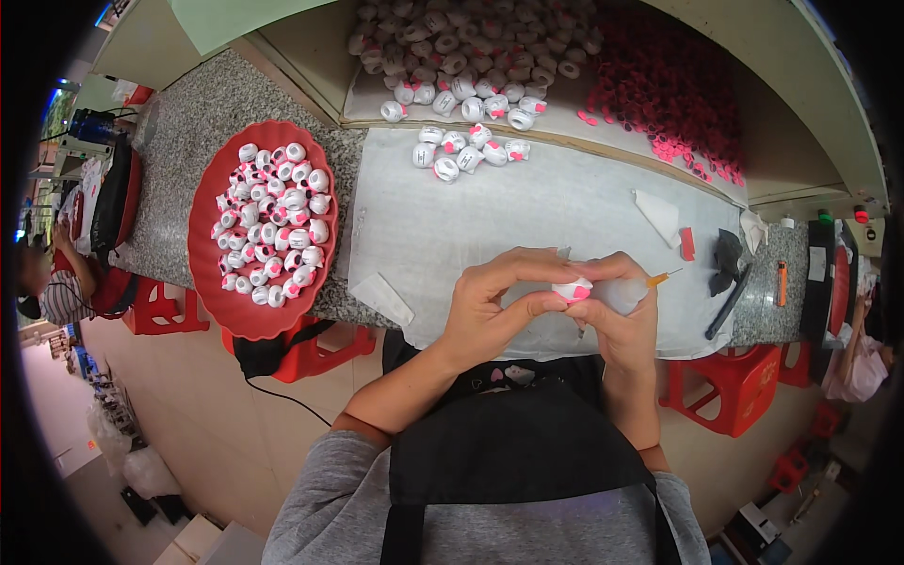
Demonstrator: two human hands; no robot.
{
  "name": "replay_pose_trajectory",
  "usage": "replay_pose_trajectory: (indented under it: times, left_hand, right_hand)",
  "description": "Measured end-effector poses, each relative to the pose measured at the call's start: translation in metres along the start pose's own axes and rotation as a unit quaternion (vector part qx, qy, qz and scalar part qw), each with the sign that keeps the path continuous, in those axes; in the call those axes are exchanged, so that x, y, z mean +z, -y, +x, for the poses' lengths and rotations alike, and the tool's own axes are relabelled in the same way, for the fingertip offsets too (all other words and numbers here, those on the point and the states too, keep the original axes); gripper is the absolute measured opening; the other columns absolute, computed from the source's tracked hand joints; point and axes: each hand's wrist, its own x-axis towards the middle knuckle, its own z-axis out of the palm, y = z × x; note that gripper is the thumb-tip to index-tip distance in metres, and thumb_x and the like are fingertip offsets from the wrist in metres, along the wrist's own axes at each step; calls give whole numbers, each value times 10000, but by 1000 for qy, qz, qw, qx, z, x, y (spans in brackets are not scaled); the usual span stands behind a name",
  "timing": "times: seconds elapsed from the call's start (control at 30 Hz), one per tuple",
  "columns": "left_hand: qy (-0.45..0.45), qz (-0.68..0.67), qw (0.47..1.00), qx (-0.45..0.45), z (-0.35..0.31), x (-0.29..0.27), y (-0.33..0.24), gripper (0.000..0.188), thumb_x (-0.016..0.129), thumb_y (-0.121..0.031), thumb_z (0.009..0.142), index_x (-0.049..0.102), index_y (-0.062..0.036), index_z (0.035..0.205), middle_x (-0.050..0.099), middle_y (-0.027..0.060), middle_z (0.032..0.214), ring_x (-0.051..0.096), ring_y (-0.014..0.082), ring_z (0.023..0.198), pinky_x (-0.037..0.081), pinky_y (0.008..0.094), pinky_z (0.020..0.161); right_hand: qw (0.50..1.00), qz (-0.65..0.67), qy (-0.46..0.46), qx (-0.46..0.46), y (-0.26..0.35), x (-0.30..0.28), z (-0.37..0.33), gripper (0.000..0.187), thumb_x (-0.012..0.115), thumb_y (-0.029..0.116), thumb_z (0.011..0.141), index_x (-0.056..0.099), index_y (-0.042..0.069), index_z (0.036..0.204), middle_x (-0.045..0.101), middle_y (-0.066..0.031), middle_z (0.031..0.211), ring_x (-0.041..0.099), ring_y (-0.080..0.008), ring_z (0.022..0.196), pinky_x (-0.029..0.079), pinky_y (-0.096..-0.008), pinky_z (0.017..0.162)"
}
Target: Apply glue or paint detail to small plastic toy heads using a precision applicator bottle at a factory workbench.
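The left hand (pixel 478 303) is pinching a small rounded white-and-pink piece (pixel 573 291) between thumb and forefinger, and the right hand (pixel 624 331) is meeting it from the other side, its thumb and forefinger also closing on the piece. The two hands are holding this piece above the near part of a white sheet (pixel 405 221), in front of the person's black apron (pixel 518 452). The right hand is also cradling a translucent bottle (pixel 622 294), whose orange tip (pixel 656 281) is pointing off to the right with a thin needle at its end.

At the far edge of the sheet, a loose cluster of similar white pieces (pixel 444 169) is lying below a shelf that is bearing a large heap of white pieces (pixel 471 47) and, to its right, a spread of small pink parts (pixel 669 85). To the left, a red scalloped tray (pixel 254 325) is holding many white-and-pink pieces on the speckled counter (pixel 179 207). On the right, a black stick-like tool (pixel 727 303) is lying just beside a crumpled black scrap (pixel 725 259), and an orange object (pixel 782 282) is resting farther right. Red stools (pixel 739 391) are standing below.
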Motion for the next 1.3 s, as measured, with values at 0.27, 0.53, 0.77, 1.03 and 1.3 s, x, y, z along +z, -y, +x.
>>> replay_pose_trajectory:
  times: [0.27,0.53,0.77,1.03,1.3]
  left_hand:
    - [4,-16,1000,15,-1,0,-1,189,559,-24,703,525,9,886,559,111,868,513,202,867,282,401,896]
    - [28,-37,999,-20,0,1,-3,231,522,6,721,494,38,948,533,123,930,494,187,901,277,375,909]
    - [4,-54,997,-50,-1,4,-7,261,510,25,728,472,49,986,509,141,984,472,189,947,346,309,848]
    - [8,-66,996,-67,-2,2,-3,264,498,11,740,470,48,1000,495,148,1020,470,185,951,373,291,811]
    - [-18,-89,993,-77,-4,6,-4,263,493,3,744,471,41,1004,497,143,1016,467,189,955,404,289,784]
  right_hand:
    - [1000,1,-10,1,2,4,0,256,659,16,612,543,-8,840,547,-38,731,482,-66,645,376,-183,571]
    - [1000,2,-15,-5,0,2,0,269,643,8,625,535,-8,870,511,-11,648,419,-32,522,298,-154,446]
    - [1000,8,-2,8,2,2,1,276,607,-3,651,524,-10,914,503,-5,631,406,-28,509,286,-152,438]
    - [1000,25,-16,9,-2,3,1,268,588,-7,655,522,-13,914,505,-10,632,416,-34,511,291,-153,429]
    - [998,47,-32,4,-7,6,-1,255,578,-3,658,497,-7,900,529,-69,734,449,-69,531,324,-169,432]
